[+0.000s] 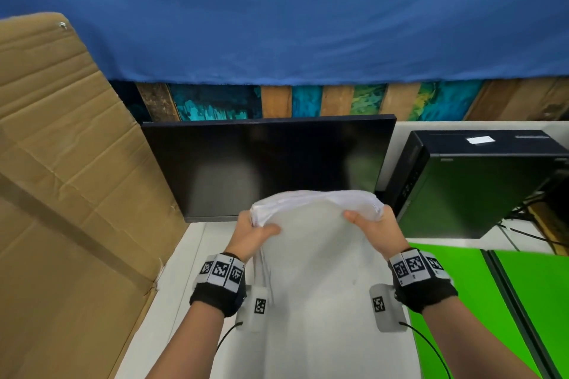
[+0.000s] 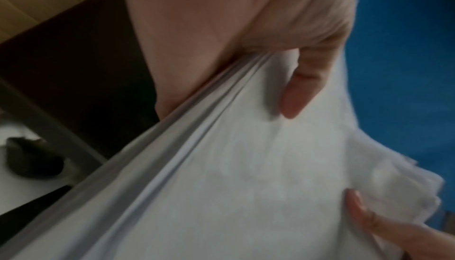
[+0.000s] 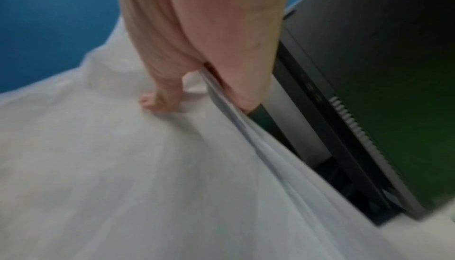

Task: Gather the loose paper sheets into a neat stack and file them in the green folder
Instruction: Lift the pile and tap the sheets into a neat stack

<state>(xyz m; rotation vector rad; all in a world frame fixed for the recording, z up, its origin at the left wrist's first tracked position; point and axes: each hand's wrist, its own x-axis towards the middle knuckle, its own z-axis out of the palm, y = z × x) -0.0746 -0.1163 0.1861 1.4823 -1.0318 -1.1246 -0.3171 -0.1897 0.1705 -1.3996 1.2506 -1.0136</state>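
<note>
Person is holding the paper sheets (image 1: pixel 314 255) upright in the centre of the head view, in front of a dark monitor (image 1: pixel 268 163). Left hand (image 1: pixel 252 232) is gripping the upper left edge of the sheets, thumb on the near face; right hand (image 1: pixel 374 229) is gripping the upper right edge likewise. The top of the sheets is bowing away between the two hands. Wrist views are blurring; sheet edges are showing fanned, not flush. Green folder (image 1: pixel 480 301) is lying open at lower right of the head view, beside the sheets. Cardboard (image 1: pixel 61 194) is leaning at left; a black computer case (image 1: pixel 468 184) is standing at right
</note>
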